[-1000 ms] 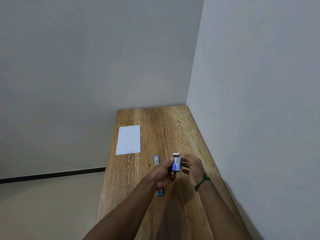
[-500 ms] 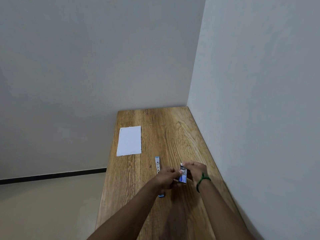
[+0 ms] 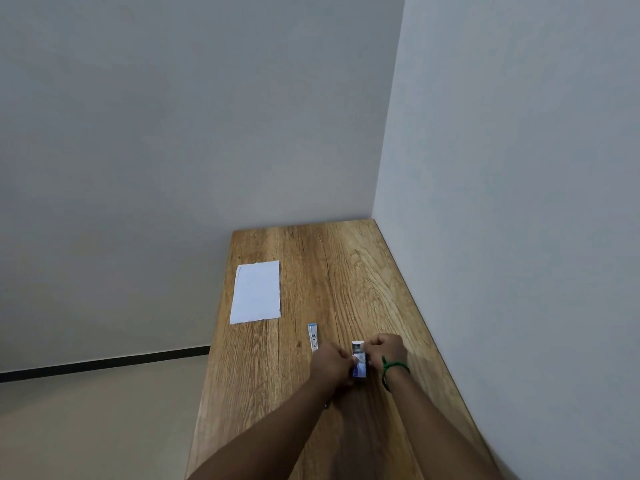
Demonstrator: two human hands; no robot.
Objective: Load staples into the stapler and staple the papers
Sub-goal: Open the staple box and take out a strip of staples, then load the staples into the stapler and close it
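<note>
A small blue and white staple box (image 3: 359, 362) is held between both hands above the wooden table (image 3: 346, 278), its white flap open at the far end. My left hand (image 3: 330, 363) grips the box's left side. My right hand (image 3: 386, 349), with a green band on the wrist, pinches the box at its top right. The blue and silver stapler (image 3: 313, 337) lies open on the table just left of my hands, partly hidden under my left hand. White papers (image 3: 256, 292) lie flat near the table's left edge, farther away.
The table runs along a white wall on the right and meets another wall at its far end. Its left edge drops to a beige floor (image 3: 86, 420) with a dark skirting line.
Both hands have lowered the staple box toward the table and nearer to me. My right hand has shifted onto the box's top end.
</note>
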